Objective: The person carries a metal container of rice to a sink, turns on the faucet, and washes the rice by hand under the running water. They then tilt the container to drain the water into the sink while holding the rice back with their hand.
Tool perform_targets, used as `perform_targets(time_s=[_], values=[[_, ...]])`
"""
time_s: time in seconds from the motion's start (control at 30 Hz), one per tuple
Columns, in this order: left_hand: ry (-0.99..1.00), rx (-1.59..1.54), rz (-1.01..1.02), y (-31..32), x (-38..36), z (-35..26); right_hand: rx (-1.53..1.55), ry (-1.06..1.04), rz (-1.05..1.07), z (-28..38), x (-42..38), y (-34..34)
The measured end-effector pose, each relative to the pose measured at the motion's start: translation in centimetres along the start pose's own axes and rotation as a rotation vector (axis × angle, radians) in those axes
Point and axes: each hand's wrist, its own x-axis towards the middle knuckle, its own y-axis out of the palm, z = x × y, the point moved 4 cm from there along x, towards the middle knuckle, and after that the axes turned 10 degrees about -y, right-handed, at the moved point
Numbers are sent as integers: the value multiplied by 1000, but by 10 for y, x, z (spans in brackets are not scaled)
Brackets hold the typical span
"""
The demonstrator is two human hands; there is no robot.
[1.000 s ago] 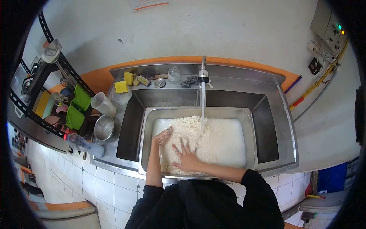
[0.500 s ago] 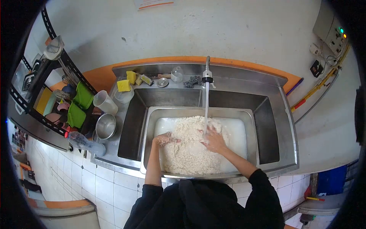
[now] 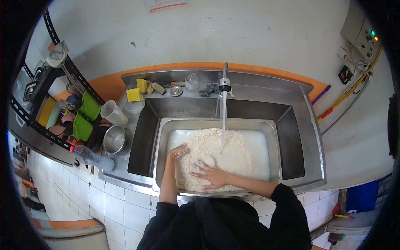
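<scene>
Rice (image 3: 216, 156) — grainy, white, heaped in milky water — under both spread hands (image 3: 214, 176)

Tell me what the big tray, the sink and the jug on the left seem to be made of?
Tray and sink: likely stainless steel, grey with a dull brushed sheen. Jug: probably plastic, translucent and milky. Both hands rest in wet white grains inside the tray.

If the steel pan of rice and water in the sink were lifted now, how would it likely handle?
Probably heavy: the steel pan holds a wide mound of rice under milky water. The liquid would likely slosh and shift the load. Its wet rim may be slippery, and the tap stream adds more.
</scene>
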Motion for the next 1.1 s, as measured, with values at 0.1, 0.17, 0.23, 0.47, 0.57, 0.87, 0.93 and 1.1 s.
perform_targets(time_s=[0.1,0.17,0.23,0.47,0.57,0.87,0.93,1.1], values=[[60,-11,-17,-2,-1,-3,37,13,-164,-23,23,-17],[109,-24,-28,-1,0,3,2,64,-194,-44,28,-27],[163,-40,-35,2,3,8,-35,116,-219,-62,28,-19],[258,7,-133,6,-8,-1,-88,536,-263,-86,-28,-28],[207,159,-220,5,-10,-4,-138,584,-144,-91,-62,-16],[226,161,-147,1,14,7,10,404,-75,-39,-92,-1],[218,122,-238,1,6,3,31,299,-96,-28,-78,1],[121,-12,-81,9,-28,-12,52,-104,-22,0,-30,3]])
